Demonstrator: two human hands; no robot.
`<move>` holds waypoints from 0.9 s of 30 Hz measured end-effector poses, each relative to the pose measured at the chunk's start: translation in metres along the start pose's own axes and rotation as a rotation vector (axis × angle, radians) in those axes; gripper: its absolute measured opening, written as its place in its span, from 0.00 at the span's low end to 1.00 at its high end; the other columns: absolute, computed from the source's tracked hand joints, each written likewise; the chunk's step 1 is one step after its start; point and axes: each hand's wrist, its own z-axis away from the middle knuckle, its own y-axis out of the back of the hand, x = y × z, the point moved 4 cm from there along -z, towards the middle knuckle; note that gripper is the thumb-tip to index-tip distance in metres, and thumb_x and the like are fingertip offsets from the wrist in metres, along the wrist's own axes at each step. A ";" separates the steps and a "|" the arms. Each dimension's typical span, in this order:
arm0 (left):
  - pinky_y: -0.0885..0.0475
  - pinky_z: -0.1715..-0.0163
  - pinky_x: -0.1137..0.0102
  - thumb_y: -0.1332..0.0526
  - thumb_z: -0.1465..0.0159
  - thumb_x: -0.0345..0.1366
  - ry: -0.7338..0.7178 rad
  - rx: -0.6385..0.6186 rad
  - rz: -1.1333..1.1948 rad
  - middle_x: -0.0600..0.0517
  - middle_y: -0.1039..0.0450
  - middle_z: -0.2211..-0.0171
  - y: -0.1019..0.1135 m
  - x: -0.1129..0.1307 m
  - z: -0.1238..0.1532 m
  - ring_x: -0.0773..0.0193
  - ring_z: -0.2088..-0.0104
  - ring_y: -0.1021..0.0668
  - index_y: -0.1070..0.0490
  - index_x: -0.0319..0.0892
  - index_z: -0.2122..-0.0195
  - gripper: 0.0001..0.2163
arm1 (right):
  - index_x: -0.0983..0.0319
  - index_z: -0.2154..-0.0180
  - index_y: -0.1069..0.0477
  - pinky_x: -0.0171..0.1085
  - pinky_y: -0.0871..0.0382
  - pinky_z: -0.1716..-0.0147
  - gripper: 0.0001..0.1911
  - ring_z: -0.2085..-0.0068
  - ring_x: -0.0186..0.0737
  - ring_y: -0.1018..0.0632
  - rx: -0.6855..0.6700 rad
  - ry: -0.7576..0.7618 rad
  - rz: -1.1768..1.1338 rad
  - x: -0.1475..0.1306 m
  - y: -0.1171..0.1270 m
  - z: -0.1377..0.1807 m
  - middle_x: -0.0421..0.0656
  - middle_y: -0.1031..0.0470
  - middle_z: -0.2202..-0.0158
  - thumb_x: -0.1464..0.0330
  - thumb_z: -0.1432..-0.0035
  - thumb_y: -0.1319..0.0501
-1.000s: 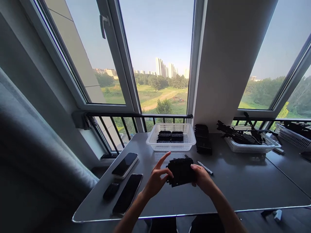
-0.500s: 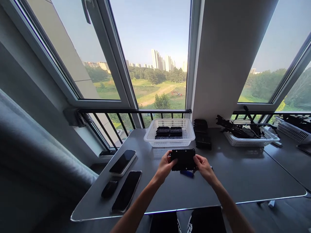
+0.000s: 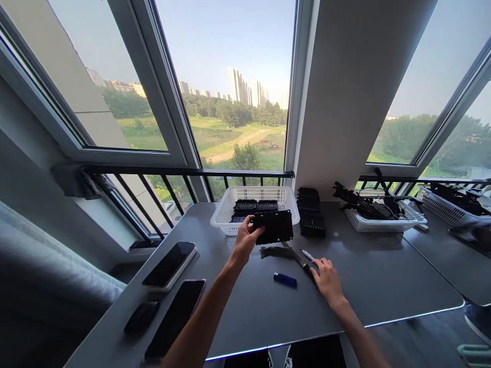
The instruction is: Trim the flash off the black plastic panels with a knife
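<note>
My left hand (image 3: pixel 245 239) grips the left end of a flat black plastic part (image 3: pixel 273 227) and holds it up just in front of the white basket (image 3: pixel 222 217), which holds several similar black parts (image 3: pixel 251 207). My right hand (image 3: pixel 326 276) rests on the grey table (image 3: pixel 368 276), fingers curled over the end of a dark tool with a yellow band (image 3: pixel 301 261). A white marker (image 3: pixel 308 254) lies just beyond that hand. A blue lighter (image 3: pixel 285 279) and a small black piece (image 3: pixel 274 251) lie between my hands.
A stack of black parts (image 3: pixel 311 219) sits right of the basket. Two phones (image 3: pixel 169 265) and a small black case (image 3: pixel 141 317) lie at the left. Baskets with cables (image 3: pixel 379 214) stand at the right, against the window railing (image 3: pixel 184 174).
My right hand let go of the black part and dropped to the table by the tool. My left hand carried the part forward toward the basket. The view shifted right and down.
</note>
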 end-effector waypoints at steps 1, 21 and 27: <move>0.32 0.66 0.70 0.32 0.55 0.39 -0.010 -0.003 -0.001 0.56 0.26 0.74 -0.003 0.001 -0.004 0.64 0.72 0.24 0.37 0.42 0.59 0.23 | 0.59 0.51 0.26 0.42 0.36 0.50 0.17 0.52 0.49 0.27 -0.007 0.008 0.046 -0.002 -0.006 0.002 0.48 0.25 0.55 0.65 0.39 0.45; 0.31 0.65 0.69 0.33 0.52 0.41 -0.113 -0.002 0.083 0.56 0.27 0.73 -0.010 0.011 -0.038 0.62 0.69 0.24 0.37 0.42 0.59 0.21 | 0.59 0.52 0.33 0.37 0.35 0.78 0.24 0.78 0.41 0.29 0.155 -0.219 -0.619 0.001 -0.001 0.034 0.39 0.30 0.77 0.49 0.38 0.49; 0.32 0.67 0.72 0.34 0.51 0.40 -0.095 -0.046 0.056 0.56 0.27 0.74 -0.015 0.001 -0.041 0.64 0.70 0.24 0.37 0.43 0.62 0.18 | 0.59 0.58 0.32 0.35 0.35 0.77 0.19 0.76 0.36 0.31 0.368 -0.033 -0.936 -0.048 0.066 -0.013 0.40 0.31 0.74 0.51 0.38 0.46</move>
